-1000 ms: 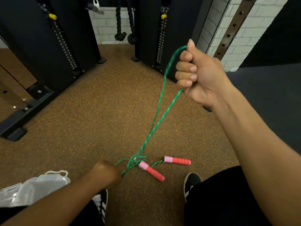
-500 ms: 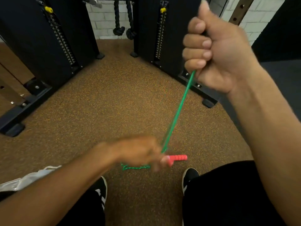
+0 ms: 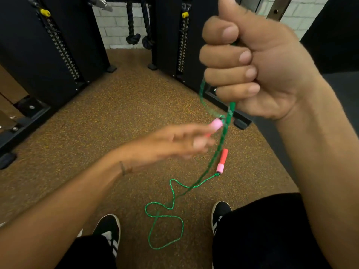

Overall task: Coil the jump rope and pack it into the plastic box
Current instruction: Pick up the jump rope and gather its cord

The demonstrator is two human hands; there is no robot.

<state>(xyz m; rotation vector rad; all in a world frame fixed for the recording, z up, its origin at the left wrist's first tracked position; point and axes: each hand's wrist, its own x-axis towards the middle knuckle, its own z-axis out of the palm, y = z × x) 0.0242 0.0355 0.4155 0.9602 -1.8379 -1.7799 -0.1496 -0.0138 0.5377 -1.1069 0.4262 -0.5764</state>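
Observation:
A green braided jump rope (image 3: pixel 223 136) hangs from my right hand (image 3: pixel 250 61), which is raised high and closed in a fist around it. My left hand (image 3: pixel 174 142), blurred by motion, holds one pink-and-red handle (image 3: pixel 215 125) just below the right fist. The other red handle with a pink cap (image 3: pixel 222 161) hangs lower, over the floor. Loose loops of the rope (image 3: pixel 165 226) lie on the brown floor between my shoes. No plastic box is visible.
Black weight-stack machines (image 3: pixel 58 51) stand at the back left and back centre (image 3: pixel 174 35), with base rails on the floor. Knotted black ropes (image 3: pixel 136 37) hang before a white brick wall. My black shoes (image 3: pixel 108 228) and dark shorts fill the bottom edge.
My left hand rose from the floor carrying one handle up toward the right fist. The right hand lifted higher and nearer the camera. The plastic bag at lower left has left the view.

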